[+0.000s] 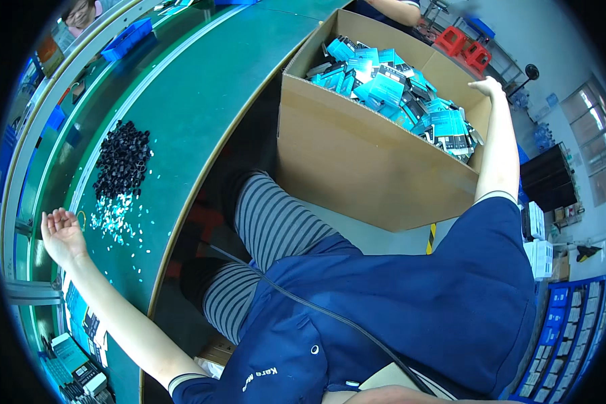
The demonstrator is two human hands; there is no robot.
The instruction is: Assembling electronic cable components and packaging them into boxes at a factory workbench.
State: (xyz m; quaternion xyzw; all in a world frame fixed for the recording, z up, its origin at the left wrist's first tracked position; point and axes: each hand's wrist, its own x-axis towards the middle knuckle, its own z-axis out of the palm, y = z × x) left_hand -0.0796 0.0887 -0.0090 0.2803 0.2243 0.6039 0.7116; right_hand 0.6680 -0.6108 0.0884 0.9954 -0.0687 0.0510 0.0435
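Two bare arms spread wide from a seated person in a dark blue work shirt (411,296) and grey striped trousers (269,229). Left hand (62,232) rests palm-up on the green work table (182,101), fingers loosely apart, gripping nothing. Just beside it: scatter of small pale-blue plastic bits (118,215); beyond those, a heap of small black ring-shaped parts (122,160). Right hand (488,87) lies on the far rim of a large brown cardboard box (357,161); whether its fingers curl over the edge, cannot tell. Box holds a jumble of blue-and-black flat retail packets (397,91). Farther off: blue plastic bin (128,37) on the table, red stools (464,48).
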